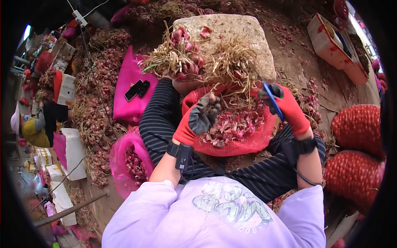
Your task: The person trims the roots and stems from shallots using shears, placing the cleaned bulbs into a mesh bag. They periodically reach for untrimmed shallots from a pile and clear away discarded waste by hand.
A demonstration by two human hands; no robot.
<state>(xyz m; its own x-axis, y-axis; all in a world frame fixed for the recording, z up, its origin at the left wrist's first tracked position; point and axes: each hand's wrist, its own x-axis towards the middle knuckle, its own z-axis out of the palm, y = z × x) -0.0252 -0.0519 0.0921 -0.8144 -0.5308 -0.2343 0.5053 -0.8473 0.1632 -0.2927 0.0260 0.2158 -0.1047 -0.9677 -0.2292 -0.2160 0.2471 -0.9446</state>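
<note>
Head view: the left hand point(198, 120), in a red and grey glove, curls its fingers around dry straw-coloured stalks point(225, 93) over the red mesh bag point(248, 145) of purple shallots point(235, 124) in the lap. The red-gloved right hand point(290, 108) grips a thin blue-handled tool point(272, 99) at the bag's far rim.

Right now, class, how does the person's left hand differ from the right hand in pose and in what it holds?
The left hand lies low in the red mesh bag of peelings, grey palm showing; the right hand is raised at the bag's rim, red back showing. The right hand grips a blue-handled tool; the left hand's fingers curl among dry stems, grip unclear. Both are red-gloved, with a black wrist strap.
</note>
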